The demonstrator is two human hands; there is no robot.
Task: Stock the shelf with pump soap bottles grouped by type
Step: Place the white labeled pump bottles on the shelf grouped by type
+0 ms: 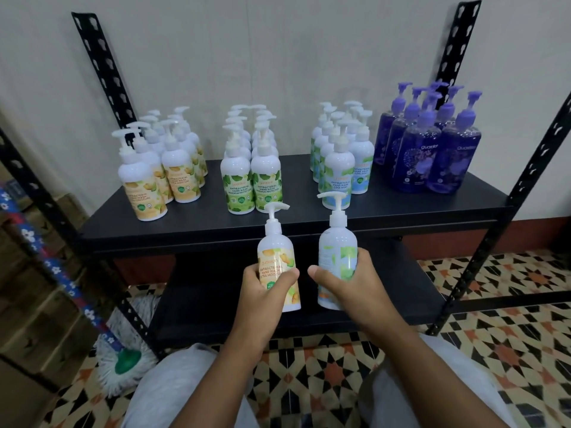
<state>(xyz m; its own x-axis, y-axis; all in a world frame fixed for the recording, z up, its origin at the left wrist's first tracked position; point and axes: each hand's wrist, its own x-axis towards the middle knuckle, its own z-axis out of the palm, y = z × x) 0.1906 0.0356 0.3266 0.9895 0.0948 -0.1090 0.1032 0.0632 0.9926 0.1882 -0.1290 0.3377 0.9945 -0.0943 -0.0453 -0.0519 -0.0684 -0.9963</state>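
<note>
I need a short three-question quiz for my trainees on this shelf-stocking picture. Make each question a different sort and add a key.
1. Multiple choice: how many groups of bottles stand on the top shelf? A two, B four, C six.
2. True or false: the left hand has its grip on a purple bottle.
3. Fill in: going by its label, the left hand's bottle belongs with the group at the far ____ of the shelf.

Key
1. B.
2. False: it holds a yellow-label bottle.
3. Left, with the yellow-label group.
</note>
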